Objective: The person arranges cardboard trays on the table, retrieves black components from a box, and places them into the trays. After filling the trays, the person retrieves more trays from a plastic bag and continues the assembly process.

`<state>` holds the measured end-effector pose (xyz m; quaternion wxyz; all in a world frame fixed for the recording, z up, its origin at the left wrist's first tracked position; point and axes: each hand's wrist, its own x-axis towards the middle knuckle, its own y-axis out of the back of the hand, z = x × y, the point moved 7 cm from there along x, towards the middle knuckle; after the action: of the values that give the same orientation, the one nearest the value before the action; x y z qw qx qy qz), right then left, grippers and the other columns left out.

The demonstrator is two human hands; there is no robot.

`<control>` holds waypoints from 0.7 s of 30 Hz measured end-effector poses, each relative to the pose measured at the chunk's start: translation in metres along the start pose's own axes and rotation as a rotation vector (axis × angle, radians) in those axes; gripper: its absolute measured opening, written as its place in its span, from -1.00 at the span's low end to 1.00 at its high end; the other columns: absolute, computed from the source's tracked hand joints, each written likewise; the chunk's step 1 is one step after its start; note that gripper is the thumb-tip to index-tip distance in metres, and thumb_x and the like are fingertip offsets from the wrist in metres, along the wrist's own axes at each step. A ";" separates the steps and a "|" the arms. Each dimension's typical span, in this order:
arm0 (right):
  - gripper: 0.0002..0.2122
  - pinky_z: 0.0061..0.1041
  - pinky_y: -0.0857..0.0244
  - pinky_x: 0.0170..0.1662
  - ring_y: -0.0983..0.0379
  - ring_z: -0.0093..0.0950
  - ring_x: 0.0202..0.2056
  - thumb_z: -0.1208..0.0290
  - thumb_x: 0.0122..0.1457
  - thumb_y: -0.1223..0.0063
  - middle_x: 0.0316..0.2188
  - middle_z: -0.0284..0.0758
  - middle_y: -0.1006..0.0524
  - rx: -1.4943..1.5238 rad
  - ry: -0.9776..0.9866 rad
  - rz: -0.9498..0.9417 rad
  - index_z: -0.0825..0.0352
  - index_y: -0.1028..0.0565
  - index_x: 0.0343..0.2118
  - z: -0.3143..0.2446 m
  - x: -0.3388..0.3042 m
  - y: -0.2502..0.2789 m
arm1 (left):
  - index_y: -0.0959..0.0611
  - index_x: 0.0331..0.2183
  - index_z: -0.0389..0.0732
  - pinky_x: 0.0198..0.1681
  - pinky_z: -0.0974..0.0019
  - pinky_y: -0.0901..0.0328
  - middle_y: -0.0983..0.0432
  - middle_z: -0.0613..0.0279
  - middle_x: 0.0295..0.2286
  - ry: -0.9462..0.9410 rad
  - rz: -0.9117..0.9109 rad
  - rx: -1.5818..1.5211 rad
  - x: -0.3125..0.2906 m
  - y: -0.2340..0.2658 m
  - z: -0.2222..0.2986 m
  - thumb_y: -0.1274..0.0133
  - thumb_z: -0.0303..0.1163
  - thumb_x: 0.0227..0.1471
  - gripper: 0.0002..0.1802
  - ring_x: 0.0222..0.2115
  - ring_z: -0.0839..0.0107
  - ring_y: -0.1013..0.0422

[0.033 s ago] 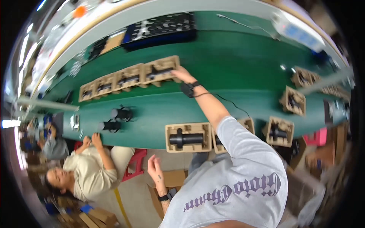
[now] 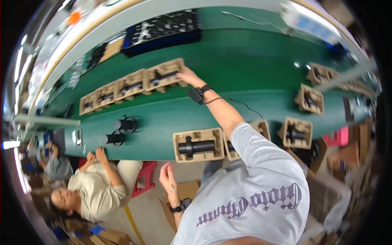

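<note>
My right hand (image 2: 188,76) reaches out to the right end of a brown moulded tray (image 2: 166,84), its fingers closed on the edge. Inside this tray lies a black tube-shaped part (image 2: 163,77) with a side piece. The tray is the rightmost of a row of several similar trays, each with a black part in it. My left hand (image 2: 166,175) hangs in front of the bench edge, holding nothing, its fingers loosely bent and apart. Nearest to it on the bench is another brown tray (image 2: 175,141) with a black tube (image 2: 200,147) that has a thick collar.
Two black cylinders (image 2: 124,125) stand on the green bench (image 2: 163,118) to the left. A seated person (image 2: 96,179) rests their hands at the bench edge. More trays (image 2: 297,132) with black parts sit to the right. At the back are a black bin (image 2: 163,32) and a white power strip (image 2: 310,22).
The whole view has shifted slightly. My right hand stays at the end of the tray, and my left hand keeps nearly the same pose.
</note>
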<state>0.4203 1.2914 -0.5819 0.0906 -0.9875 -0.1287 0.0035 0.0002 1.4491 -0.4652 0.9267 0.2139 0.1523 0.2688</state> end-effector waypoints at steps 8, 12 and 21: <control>-0.64 -0.48 -0.30 -0.08 -0.43 -0.41 -0.14 0.33 0.13 0.08 -0.21 -0.19 -0.50 0.077 0.254 0.340 0.41 -0.34 -0.04 -0.249 -0.161 0.181 | -0.56 -0.40 -0.31 -0.44 0.21 -0.29 -0.48 0.00 -0.57 -0.291 -0.842 0.464 -0.005 -0.174 0.083 0.04 -0.11 0.03 -0.61 -0.51 0.11 -0.43; -0.62 -0.35 -0.29 -0.04 -0.41 -0.30 -0.11 0.34 0.17 0.20 -0.20 -0.09 -0.46 0.158 0.403 0.518 0.51 -0.29 -0.03 -0.322 -0.252 0.258 | -0.55 -0.45 -0.41 -0.42 0.09 -0.33 -0.49 -0.13 -0.58 -0.425 -0.923 0.976 -0.010 -0.215 0.073 0.09 0.06 0.00 -0.40 -0.50 0.00 -0.46; -0.76 -0.54 -0.35 -0.18 -0.48 -0.47 -0.26 0.41 0.19 0.16 -0.34 -0.24 -0.54 0.087 0.270 1.223 0.43 -0.44 -0.17 -0.215 -0.415 0.353 | -0.48 -0.49 -0.44 -0.40 0.06 -0.33 -0.47 -0.23 -0.59 -0.542 -0.858 0.900 -0.010 -0.232 0.065 0.02 -0.11 -0.04 -0.53 -0.48 -0.09 -0.44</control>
<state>0.1147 0.8116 -0.4411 0.1279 -0.8695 0.4726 -0.0648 0.1184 1.2456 -0.5180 0.7776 0.5592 0.0831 -0.2754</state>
